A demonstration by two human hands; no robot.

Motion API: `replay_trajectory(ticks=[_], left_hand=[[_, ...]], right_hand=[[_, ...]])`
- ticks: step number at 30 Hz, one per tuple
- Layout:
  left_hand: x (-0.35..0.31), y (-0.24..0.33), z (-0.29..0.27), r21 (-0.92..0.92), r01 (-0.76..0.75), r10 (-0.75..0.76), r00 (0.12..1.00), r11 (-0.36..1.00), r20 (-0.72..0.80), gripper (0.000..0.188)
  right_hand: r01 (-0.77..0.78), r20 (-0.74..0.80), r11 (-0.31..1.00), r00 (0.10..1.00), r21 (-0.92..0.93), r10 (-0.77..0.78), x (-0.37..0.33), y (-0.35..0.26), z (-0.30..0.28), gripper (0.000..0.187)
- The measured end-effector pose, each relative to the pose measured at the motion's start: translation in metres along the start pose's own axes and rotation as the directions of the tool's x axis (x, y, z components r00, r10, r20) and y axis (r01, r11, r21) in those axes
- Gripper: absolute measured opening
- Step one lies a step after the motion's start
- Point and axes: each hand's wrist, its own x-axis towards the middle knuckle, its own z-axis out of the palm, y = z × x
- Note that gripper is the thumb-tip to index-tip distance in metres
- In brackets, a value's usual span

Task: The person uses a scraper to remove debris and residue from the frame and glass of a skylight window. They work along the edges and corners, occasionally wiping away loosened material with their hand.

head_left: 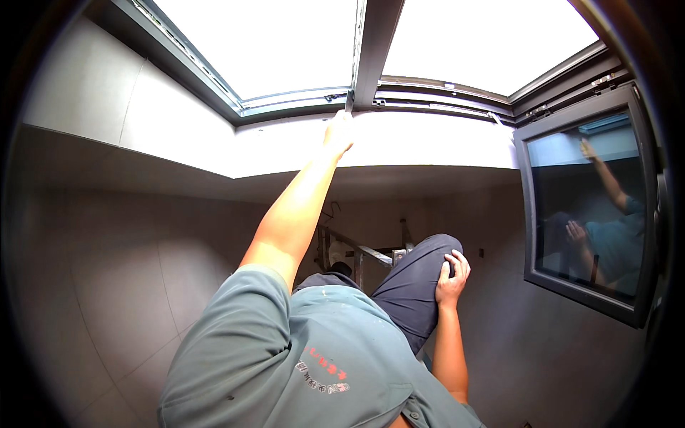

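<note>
My left hand (340, 133) reaches up to the window frame (371, 60), at the foot of its middle upright. Its fingers are closed around a thin, flat grey tool (349, 102) that stands upright against the frame's inner corner. Glare washes out the fingers, and the tool's exact kind does not show. Lower down, my right hand (451, 278) lies on my bent knee, in dark trousers (410, 289), with its fingers slightly apart and nothing in them.
An opened window sash (592, 207) with dark glass hangs at the right, mirroring my arms. Below the frame runs a white sill (435, 143) with a sharp front edge. Under me stands a metal ladder or stand (371, 255), partly hidden. Grey tiled wall (121, 271) fills the left.
</note>
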Motion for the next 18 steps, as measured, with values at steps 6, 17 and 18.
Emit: replay_trajectory(ticks=[6, 17, 18], left_hand=[[-0.007, 0.014, 0.0, 0.224, -0.125, 0.131, 0.991, 0.966, -0.014, 0.045], [-0.013, 0.003, 0.013, 0.29, -0.107, 0.131, 0.989, 0.951, -0.065, 0.05], [-0.016, 0.003, 0.017, 0.326, -0.115, 0.154, 0.983, 0.939, -0.1, 0.051]], right_hand=[[-0.004, 0.008, 1.0, 1.0, -0.018, 0.005, 0.001, -0.002, 0.003, 0.019], [-0.011, 0.006, 0.999, 1.0, -0.032, 0.012, -0.003, -0.009, 0.007, 0.019], [-0.001, 0.015, 0.999, 1.0, -0.036, 0.002, -0.003, -0.007, 0.005, 0.019]])
